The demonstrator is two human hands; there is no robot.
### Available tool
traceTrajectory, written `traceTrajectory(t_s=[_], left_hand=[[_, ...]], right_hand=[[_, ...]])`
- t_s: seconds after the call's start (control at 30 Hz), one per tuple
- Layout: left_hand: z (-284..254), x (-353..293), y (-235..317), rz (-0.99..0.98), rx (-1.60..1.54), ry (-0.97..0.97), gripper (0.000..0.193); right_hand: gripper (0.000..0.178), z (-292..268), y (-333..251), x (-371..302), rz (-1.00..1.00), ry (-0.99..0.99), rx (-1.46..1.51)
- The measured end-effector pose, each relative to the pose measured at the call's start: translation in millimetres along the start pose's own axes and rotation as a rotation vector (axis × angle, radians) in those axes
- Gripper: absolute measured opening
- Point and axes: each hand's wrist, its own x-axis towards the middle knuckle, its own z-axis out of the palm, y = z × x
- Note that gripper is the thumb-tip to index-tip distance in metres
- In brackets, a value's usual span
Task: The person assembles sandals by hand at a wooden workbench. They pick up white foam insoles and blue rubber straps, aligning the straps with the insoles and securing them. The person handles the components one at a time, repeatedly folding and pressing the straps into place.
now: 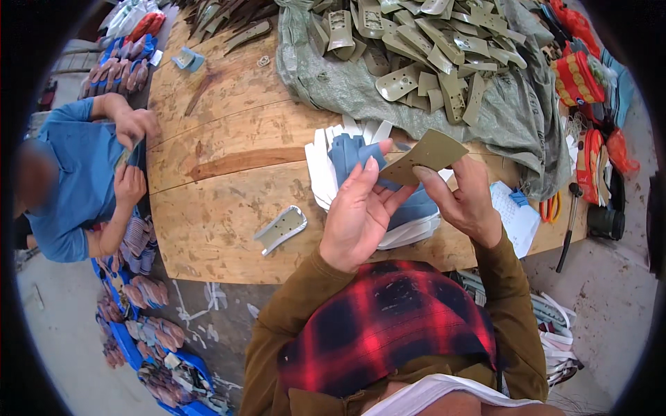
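My right hand pinches a curved olive-green plastic plate between thumb and fingers, holding it tilted above the table. Close to its left side is my left hand, palm up with fingers apart. A blue band or scrap lies along its index finger; whether it is worn or merely behind is unclear. Some left fingertips pass near the plate's lower edge, and contact cannot be made out. Beneath both hands are blue pieces and white strips, partly hidden. A similar plate with a white edge lies left of them.
Many olive plates are heaped on a grey-green woven sack at the back. A paper sheet, orange-handled scissors and a black rod-like tool lie right. A person in blue works at the left edge.
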Motion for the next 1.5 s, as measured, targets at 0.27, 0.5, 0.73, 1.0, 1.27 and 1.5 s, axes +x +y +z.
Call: traceTrajectory(t_s=[0.27,0.5,0.73,1.0,1.27,1.5], left_hand=[[0.0,0.2,-1.0,-0.006,0.013,0.005,0.037],[1.6,-0.9,-1.3,-0.012,0.032,-0.003,0.038],[2.2,-1.3,-2.8,0.023,0.063,-0.062,0.041],[17.4,-11.3,32.7,0.316,0.656,-0.022,0.028],[12.3,-18.8,36.8,0.524,1.157,0.1,0.018],[17.5,-20.6,27.1,0.729,1.433,0.11,0.009]], right_hand=[[0.035,0.3,2.4,-1.3,-0.006,-0.022,-0.019],[0.034,-1.6,1.8,-2.9,-0.02,-0.034,-0.031],[0.034,-1.5,-1.5,-3.8,-0.094,0.015,-0.113],[0.039,1.0,-10.5,-19.6,-0.371,0.067,-0.135],[0.034,2.0,-21.2,-15.5,-0.39,0.024,-0.187],[0.032,5.7,-20.4,-16.1,-0.327,0.011,-0.247]])
